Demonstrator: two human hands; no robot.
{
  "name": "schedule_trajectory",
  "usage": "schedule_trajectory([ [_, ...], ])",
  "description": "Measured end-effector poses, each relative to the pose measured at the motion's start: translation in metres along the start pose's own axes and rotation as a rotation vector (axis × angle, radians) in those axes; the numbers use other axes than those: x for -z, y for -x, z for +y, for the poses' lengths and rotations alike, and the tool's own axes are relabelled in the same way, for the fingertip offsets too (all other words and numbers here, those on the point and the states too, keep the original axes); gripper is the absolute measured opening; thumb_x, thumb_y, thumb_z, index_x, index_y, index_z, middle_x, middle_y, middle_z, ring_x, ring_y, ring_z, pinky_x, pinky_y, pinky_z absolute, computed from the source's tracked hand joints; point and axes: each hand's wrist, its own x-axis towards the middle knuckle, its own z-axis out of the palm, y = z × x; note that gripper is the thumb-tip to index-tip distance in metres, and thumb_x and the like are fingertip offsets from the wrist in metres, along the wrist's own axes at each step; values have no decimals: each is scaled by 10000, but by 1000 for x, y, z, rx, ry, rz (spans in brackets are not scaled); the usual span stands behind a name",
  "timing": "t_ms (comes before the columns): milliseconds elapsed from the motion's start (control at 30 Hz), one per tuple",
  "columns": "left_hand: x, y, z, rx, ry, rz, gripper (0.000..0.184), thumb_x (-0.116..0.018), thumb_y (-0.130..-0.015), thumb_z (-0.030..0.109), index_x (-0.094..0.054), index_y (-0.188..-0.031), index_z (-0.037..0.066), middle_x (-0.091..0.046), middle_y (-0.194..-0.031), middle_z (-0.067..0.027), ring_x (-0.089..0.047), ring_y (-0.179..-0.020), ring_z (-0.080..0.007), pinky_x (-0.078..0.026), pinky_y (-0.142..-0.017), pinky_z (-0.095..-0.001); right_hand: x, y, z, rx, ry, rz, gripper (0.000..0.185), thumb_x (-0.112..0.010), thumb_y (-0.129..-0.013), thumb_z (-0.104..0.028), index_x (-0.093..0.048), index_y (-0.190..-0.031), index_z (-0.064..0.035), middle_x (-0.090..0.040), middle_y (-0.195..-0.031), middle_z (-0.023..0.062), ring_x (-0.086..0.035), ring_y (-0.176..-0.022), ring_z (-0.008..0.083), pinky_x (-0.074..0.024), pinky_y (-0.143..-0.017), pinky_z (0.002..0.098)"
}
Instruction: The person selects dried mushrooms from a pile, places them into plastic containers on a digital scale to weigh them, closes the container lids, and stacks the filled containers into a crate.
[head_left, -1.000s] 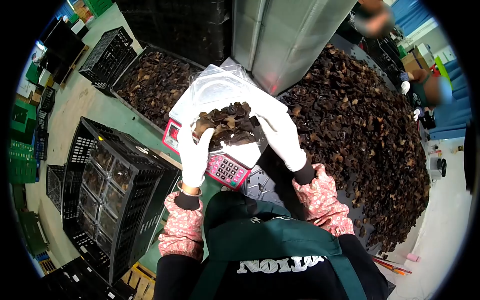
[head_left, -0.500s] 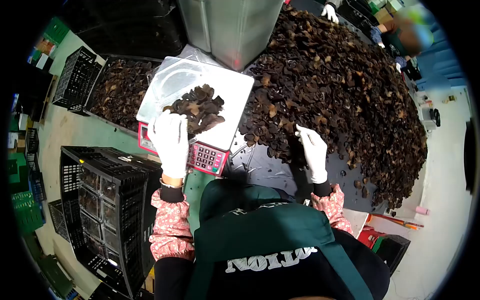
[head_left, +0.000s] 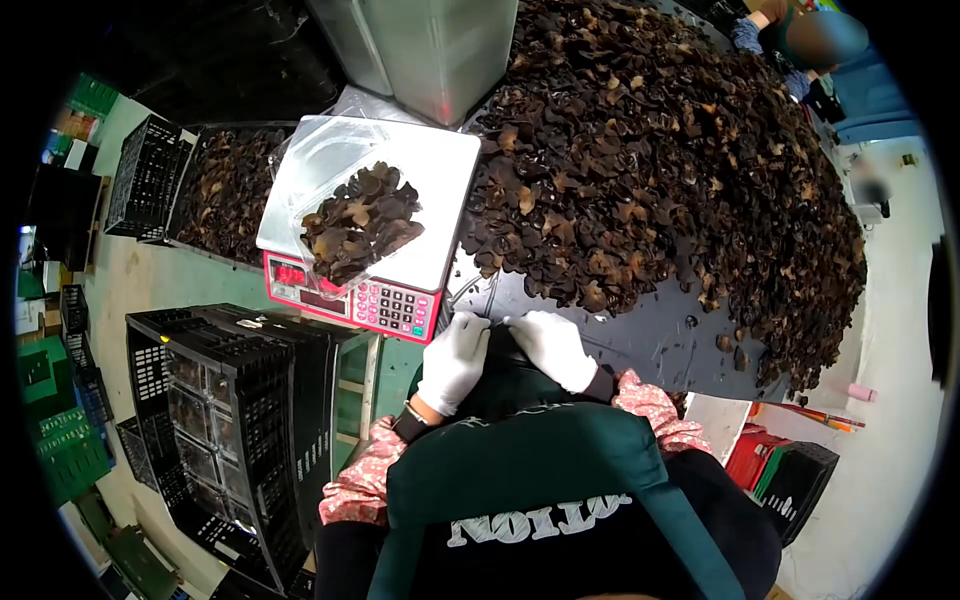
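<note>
My left hand [head_left: 455,362], in a white glove, is closed in front of my apron, fingertips together. Close beside it, my white-gloved right hand [head_left: 550,348] is closed as well. Something dark shows between the fingertips, too unclear to name. Ahead and left stands a red and white digital scale [head_left: 440,180] with a keypad and a lit red display. On its pan rests a heap of brown-black wood ear mushrooms [head_left: 362,222], on or in a clear plastic bag. A large pile of wood ear mushrooms [head_left: 650,170] covers the dark table [head_left: 640,345] to the right.
A tall grey bin [head_left: 430,60] stands behind the scale. To the left are a tray of mushrooms [head_left: 225,190] and a black crate [head_left: 145,180]. Stacked black crates [head_left: 240,420] hold clear packs near my left side. Another person [head_left: 800,40] is at the far right.
My left hand has left the mushrooms on the scale and my right hand has left the pile's edge. Both have drawn back together before my apron. The view has shifted slightly.
</note>
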Motion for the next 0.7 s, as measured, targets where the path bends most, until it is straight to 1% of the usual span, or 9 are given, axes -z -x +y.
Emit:
schedule_trajectory([
  [33,-7,-1,-1,0,0,1,167,-605,-917,69,-647,-1078,80,-644,-1028,-105,-668,-782,-294,-543,-700,-382,5,2,3,-16,64,8,152,-660,-886,-124,-704,-1031,-106,-616,-804,80,-642,-752,264,-516,-678,363],
  [133,-27,-6,-8,198,-365,-294,186,-548,-928,108,-646,-1086,102,-623,-1001,-89,-683,-792,-264,-555,-627,-352,29,-15,6,93,192,83,334,-657,-833,-78,-676,-1163,-121,-665,-1147,95,-639,-859,284,-521,-749,388],
  [200,-36,-4,-17,2,-424,-195,119,-548,-904,92,-634,-984,106,-611,-936,-69,-672,-767,-250,-545,-603,-352,26,-27,12,133,340,-64,457,-522,-874,-86,-572,-1327,-119,-600,-1298,76,-616,-815,242,-516,-713,351],
  [300,-41,-3,-23,-56,-390,-123,74,-541,-890,83,-610,-900,108,-595,-874,-74,-657,-739,-241,-536,-600,-341,25,-36,13,181,436,-112,480,-508,-870,-83,-542,-1348,-119,-614,-1192,79,-617,-815,232,-516,-709,344],
  [467,-49,9,-26,-28,-286,-17,81,-556,-892,97,-623,-934,84,-618,-900,-102,-660,-752,-267,-541,-629,-363,18,-28,28,135,368,-103,392,-581,-869,-30,-642,-1245,-123,-648,-1068,76,-652,-789,263,-530,-676,337],
  [533,-51,8,-30,-115,-275,237,59,-548,-880,105,-588,-923,98,-587,-844,-87,-646,-708,-251,-531,-595,-345,20,-33,27,116,34,68,349,-646,-866,-63,-659,-1211,-115,-652,-1025,67,-660,-794,259,-535,-677,319],
  [600,-48,9,-32,-85,-251,170,113,-557,-881,97,-610,-980,82,-609,-883,-99,-654,-720,-258,-533,-601,-347,22,-35,30,85,57,48,336,-667,-873,-70,-675,-1206,-112,-663,-1022,73,-673,-834,240,-535,-685,307],
  [667,-40,14,-28,-84,-212,102,137,-564,-882,85,-615,-1009,69,-612,-898,-104,-656,-722,-264,-536,-604,-347,21,-42,35,101,-203,211,310,-634,-917,-97,-674,-1225,-103,-684,-1037,97,-664,-745,200,-517,-651,320],
  [700,-27,17,-16,-5,-130,20,198,-584,-859,19,-653,-1042,56,-660,-992,-139,-673,-858,-297,-553,-704,-361,36,-42,27,-307,-476,68,277,-618,-941,-106,-686,-1208,-79,-702,-1025,100,-616,-669,138,-489,-609,293],
])
